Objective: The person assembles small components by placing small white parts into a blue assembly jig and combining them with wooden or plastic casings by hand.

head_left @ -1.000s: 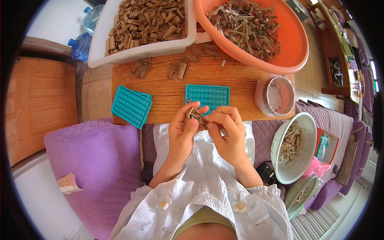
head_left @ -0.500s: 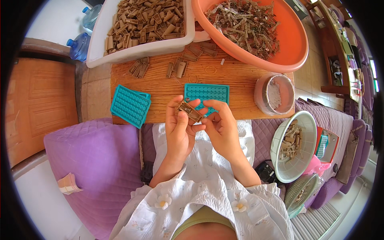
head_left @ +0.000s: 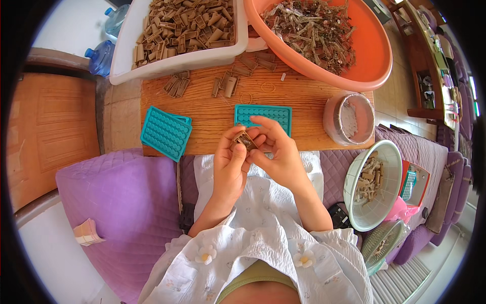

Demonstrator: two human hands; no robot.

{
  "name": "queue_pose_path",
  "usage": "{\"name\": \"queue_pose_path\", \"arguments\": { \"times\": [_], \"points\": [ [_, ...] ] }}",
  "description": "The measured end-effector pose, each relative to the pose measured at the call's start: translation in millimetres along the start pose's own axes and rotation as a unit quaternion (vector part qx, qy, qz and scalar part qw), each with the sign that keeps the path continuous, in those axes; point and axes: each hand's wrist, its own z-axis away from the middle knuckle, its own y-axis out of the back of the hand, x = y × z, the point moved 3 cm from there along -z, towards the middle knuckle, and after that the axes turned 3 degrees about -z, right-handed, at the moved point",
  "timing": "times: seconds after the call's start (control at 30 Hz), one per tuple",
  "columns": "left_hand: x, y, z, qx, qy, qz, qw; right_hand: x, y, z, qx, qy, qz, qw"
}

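Lying at the left of the wooden table point(head_left: 202, 114), two overlapping teal trays point(head_left: 166, 134) reach slightly past the front edge, so elbows and sleeves do best to pass clear of them. Behind stands a white bin point(head_left: 152, 74) heaped with brown pieces, with loose brown shells point(head_left: 177, 85) lying in front. Nearer the middle, the left hand point(head_left: 229, 167) grips a small brown housing point(head_left: 246, 140) between thumb and curled fingers, above the lap, just in front of the table edge. That grip should be firm enough to stop twisting, yet light, since thin walls would probably flex. The hollow side seems to face up, which suits checking the inside; the small details there are too fine to tell. Beyond the hands lies another teal tray point(head_left: 263, 110). The right hand point(head_left: 279, 161) has its fingers gathered at the housing's right side, the index finger lifted; whether they pinch or merely touch, I cannot tell. Small, straight pressure from those fingertips would be safest, with the left thumb bracing opposite. Farther right sits a tub point(head_left: 331, 121).
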Motion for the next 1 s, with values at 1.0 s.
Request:
{"name": "queue_pose_path", "arguments": {
  "times": [1.0],
  "points": [
    [23.6,53.5,-19.0,0.078,0.005,-0.103,0.992,39.7,25.8,-46.1,0.036,0.09,0.351,0.931]
  ]
}}
